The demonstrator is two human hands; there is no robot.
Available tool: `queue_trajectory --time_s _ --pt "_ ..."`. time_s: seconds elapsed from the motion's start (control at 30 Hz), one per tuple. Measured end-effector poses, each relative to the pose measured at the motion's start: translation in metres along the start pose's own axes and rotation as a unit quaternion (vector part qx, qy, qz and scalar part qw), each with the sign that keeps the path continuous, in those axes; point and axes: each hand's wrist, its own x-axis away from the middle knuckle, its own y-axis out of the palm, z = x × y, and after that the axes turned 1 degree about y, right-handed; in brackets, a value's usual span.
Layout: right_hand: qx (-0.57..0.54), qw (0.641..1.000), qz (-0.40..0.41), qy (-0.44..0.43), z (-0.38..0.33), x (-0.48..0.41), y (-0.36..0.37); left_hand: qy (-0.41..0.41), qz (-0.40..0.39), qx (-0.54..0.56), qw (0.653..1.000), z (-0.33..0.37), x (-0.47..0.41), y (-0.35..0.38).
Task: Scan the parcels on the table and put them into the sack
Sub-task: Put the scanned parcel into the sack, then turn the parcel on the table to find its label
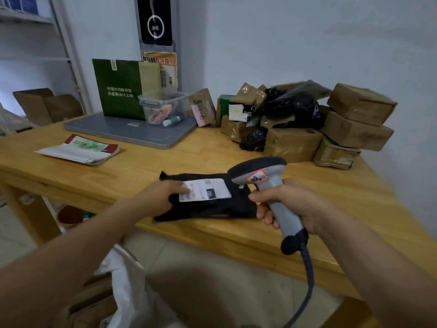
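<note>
Your left hand presses flat, fingers straight, on the parcel on the desk; just right of it your right hand grips the scanner above the parcel's edge.

Small courier pickup point or parcel depot, back-room feel. Taped cardboard parcels and black poly bags are heaped on a wooden table. Wired barcode scanner, metal shelving, QR-code notice on the wall.

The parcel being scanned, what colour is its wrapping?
Black parcel with a white label, seen in the head view.
</note>
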Motion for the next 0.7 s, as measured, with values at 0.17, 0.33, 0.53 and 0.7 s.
queue_trajectory --time_s 0.17,0.33,0.53,0.7 --pt "0.022 1.000 -0.019 -0.012 -0.008 -0.008 0.005 -0.088 0.081 -0.049 0.992 -0.025 0.000 -0.012" --pt "0.043 0.998 -0.037 -0.012 -0.016 -0.018 0.021 -0.064 0.016 0.087 0.994 -0.018 0.002 0.015" --pt "0.026 0.998 -0.053 0.011 -0.026 -0.026 0.040 -0.109 0.024 0.067 0.991 0.009 0.000 0.015" --pt "0.034 0.998 -0.049 0.020 -0.032 -0.025 0.048 -0.105 0.051 0.118 0.986 0.015 -0.004 0.014"
